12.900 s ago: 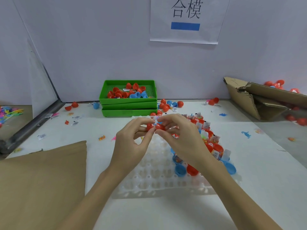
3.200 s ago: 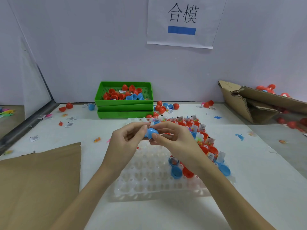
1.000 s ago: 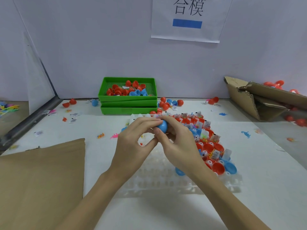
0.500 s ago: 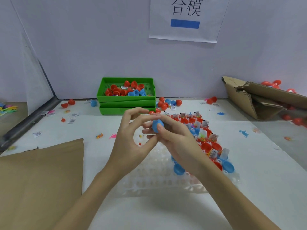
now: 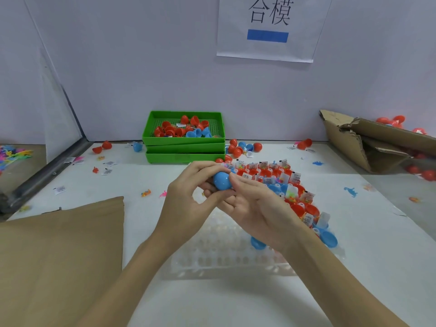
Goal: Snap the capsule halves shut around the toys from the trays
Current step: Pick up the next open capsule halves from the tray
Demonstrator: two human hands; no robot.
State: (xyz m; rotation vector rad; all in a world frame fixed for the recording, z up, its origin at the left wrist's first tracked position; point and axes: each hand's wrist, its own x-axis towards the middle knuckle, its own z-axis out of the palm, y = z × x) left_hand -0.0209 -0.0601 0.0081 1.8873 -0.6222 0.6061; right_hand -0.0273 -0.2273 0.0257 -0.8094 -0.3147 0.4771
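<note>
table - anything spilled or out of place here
Yes. Loose red capsules lie on the table right of the green trays, small toys and labels are scattered about, and a torn cardboard box lies on its side with capsules around it.

You are at a work table in a small toy-packing shop — not a home. A paper sign (image 5: 267, 27) with printed letters and a blue bar hangs on the plain wall at the top. Stacked green trays (image 5: 185, 147) in the middle hold loose red and blue capsule halves (image 5: 179, 129). A clear plastic tray (image 5: 226, 253) low in the frame holds rows of them with tiny bagged toys — torn cardboard boxes (image 5: 368, 142) sit at the right.
</note>
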